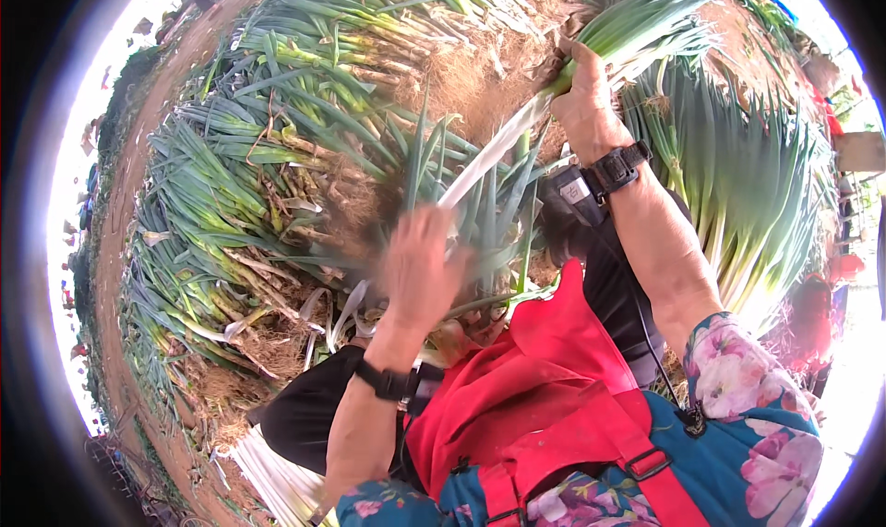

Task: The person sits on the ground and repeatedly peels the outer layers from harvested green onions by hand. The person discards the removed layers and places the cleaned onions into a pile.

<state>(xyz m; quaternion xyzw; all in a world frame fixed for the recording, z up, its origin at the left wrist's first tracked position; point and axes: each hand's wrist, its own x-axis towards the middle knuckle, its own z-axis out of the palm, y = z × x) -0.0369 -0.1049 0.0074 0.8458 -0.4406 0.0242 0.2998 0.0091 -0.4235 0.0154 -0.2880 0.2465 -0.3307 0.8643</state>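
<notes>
My right hand (586, 98) is closed around a long green onion (496, 153) where the white stalk turns into green leaves. The leaves fan out up and to the right. From that grip the white stalk slants down and left to my left hand (420, 264), which is smeared by motion at the stalk's lower end. Its fingers are too blurred to show whether they grip the stalk. Beneath the stalk, loose green leaves (480, 222) stick up in front of my lap.
Unpeeled green onions with dry roots lie heaped (212, 222) to the left and at the far side. A row of cleaner green onions (738, 176) stands at the right. White stalks (277, 476) lie at the lower left. A red apron (526, 370) covers my lap.
</notes>
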